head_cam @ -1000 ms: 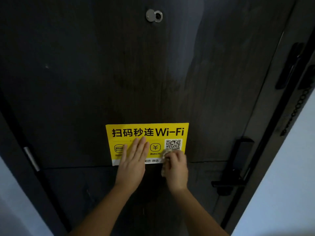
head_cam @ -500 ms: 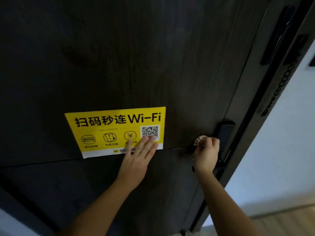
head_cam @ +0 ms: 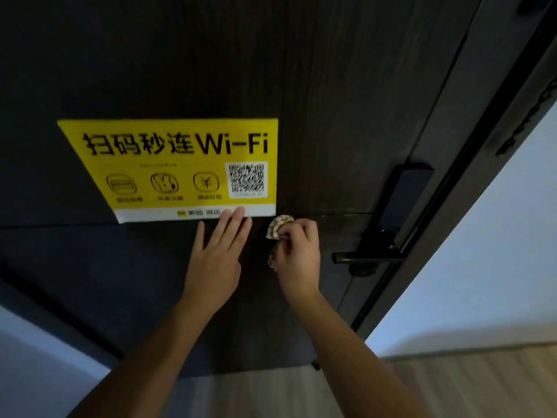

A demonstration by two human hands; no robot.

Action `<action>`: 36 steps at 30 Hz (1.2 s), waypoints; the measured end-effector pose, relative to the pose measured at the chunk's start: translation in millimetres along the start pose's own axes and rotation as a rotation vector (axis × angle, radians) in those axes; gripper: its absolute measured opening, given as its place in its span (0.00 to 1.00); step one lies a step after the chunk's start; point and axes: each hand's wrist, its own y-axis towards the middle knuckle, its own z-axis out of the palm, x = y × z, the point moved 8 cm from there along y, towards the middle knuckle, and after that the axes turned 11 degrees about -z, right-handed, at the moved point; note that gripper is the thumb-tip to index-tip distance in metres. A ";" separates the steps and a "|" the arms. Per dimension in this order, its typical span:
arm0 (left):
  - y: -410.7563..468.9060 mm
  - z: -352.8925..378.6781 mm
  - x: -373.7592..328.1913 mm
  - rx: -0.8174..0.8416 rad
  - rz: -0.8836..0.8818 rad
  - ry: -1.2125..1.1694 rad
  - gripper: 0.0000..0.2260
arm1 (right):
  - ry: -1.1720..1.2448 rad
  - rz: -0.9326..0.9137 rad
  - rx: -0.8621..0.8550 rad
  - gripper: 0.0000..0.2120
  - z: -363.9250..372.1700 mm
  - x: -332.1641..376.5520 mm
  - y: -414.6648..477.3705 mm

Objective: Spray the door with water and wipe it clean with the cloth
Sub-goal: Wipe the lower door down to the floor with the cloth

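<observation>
A dark wooden door [head_cam: 346, 101] fills the view. A yellow Wi-Fi sticker [head_cam: 180, 170] with a QR code is stuck at its middle. My left hand [head_cam: 217, 257] lies flat on the door with straight fingers, its fingertips touching the sticker's white bottom edge. My right hand [head_cam: 297, 254] grips a small bunched patterned cloth [head_cam: 278, 226] and holds it against the door just below the sticker's bottom right corner. No spray bottle is in view.
A black lock plate with a lever handle [head_cam: 379, 248] sits right of my right hand. A door chain [head_cam: 527, 122] hangs on the frame at the upper right. A white wall [head_cam: 482, 267] and wooden floor [head_cam: 467, 384] lie to the right.
My right hand moved with the cloth out to the handle, then back left beside the sticker's corner. My left hand slid down to the sticker's bottom edge. The view shifted lower and closer.
</observation>
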 end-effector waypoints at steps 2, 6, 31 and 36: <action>-11.9 11.7 10.6 0.042 -0.042 -0.001 0.39 | 0.066 -0.034 0.012 0.10 1.6 1.4 -15.6; -26.2 29.9 22.6 0.088 -0.075 -0.034 0.40 | 0.105 -0.049 0.060 0.11 13.0 4.3 -38.2; -66.7 192.2 -5.0 -0.560 0.072 -0.134 0.29 | -0.243 -0.560 -0.362 0.13 89.1 -126.6 -129.3; -76.8 220.1 -13.7 -0.651 0.088 -0.072 0.27 | -0.198 -0.597 -0.413 0.11 92.0 -142.1 -145.3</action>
